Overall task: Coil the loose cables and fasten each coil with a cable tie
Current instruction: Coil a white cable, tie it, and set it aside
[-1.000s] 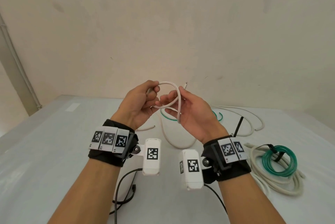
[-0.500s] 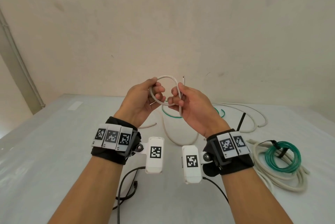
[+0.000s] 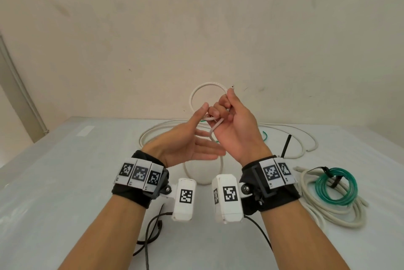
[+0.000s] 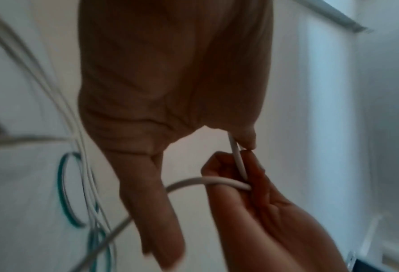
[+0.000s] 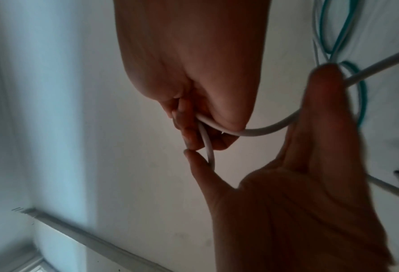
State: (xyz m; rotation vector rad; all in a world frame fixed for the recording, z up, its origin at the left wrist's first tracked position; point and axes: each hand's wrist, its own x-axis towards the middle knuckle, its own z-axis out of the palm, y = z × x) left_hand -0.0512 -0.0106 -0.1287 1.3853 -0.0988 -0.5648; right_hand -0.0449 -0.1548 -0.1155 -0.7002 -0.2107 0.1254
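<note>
Behind table [image 3: 65, 182], right hand [image 3: 238, 132] grips white cable [image 3: 196, 92], end hidden.

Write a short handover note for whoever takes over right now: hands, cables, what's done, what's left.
Right hand: grips one raised loop of the white cable.
Left hand: open, fingers straight, thumb tip at the loop's crossing.
The rest of that cable trails on the table.
Done: the green coil at right is tied; it lies on a white coil.
Left: finish coiling, tie it with the black tie. A green cable lies loose behind.
</note>
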